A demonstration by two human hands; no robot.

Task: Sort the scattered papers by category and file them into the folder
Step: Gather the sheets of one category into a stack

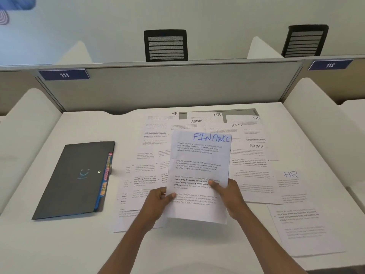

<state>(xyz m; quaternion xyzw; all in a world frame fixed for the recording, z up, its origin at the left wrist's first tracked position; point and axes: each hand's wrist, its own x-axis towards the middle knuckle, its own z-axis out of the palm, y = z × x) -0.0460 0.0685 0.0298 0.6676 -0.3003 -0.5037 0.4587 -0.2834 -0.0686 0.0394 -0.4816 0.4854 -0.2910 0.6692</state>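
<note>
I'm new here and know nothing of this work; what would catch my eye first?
First the sheet headed FINANCE in blue ink, held up at the centre by the left hand and the right hand. Around it, loose sheets marked HR and ADMIN lie overlapping on the white desk. To the left lies a dark folder with coloured tabs at its right edge.

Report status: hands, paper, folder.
Both busy: left hand and right hand pinch the FINANCE sheet, lifted over the spread. Dark folder closed, lying to the left. Scattered HR and ADMIN sheets underneath; folder unobstructed.
</note>
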